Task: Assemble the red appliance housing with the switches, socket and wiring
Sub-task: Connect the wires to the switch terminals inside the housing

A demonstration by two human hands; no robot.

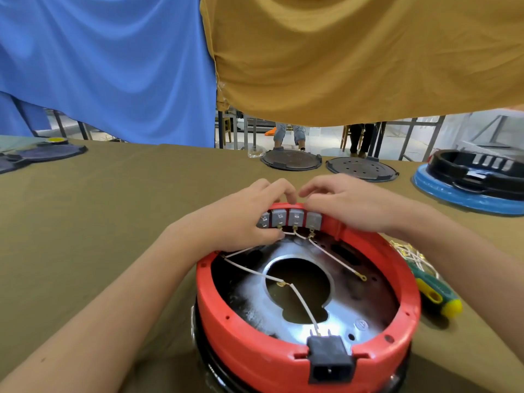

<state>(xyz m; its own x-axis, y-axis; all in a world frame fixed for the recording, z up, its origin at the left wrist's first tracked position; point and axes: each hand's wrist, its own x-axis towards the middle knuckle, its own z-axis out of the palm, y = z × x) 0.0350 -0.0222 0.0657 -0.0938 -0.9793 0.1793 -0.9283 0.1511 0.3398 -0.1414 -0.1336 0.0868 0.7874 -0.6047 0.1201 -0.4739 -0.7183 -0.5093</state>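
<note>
A person works at an olive-draped table point(113, 199), going from the left: at 10 o'clock a dark flat cover point(48, 153) lies near the far edge, and the left hand point(241, 214) reaches in to the far rim of the red housing point(283, 361), its fingers curled over the rim with the thumb pressing below the leftmost of four grey switches point(289, 221). The housing sits open side up at 6 o'clock, just in front of the wearer, with a shiny metal plate point(255, 307) inside and a black socket point(330, 360) clipped into its near wall. White wires point(303, 302) run from the switch terminals across the plate, one toward the socket, another ending loose in a ring lug. The right hand point(348, 205) drapes over the rim at 12 o'clock of the housing, fingertips bent onto the plastic above the switch row; whether it pinches a switch cannot be told. The shell looks like rigid, light moulded plastic, best steadied by its thick rim; the thin wires and small brass terminals seem easily bent and are better handled by the switch bodies. At 3 o'clock lie spare wires point(408, 253) and a green-and-yellow screwdriver point(436, 290); two round covers point(329, 163) and a black-and-blue housing point(476, 180) rest at 1 to 2 o'clock.
</note>
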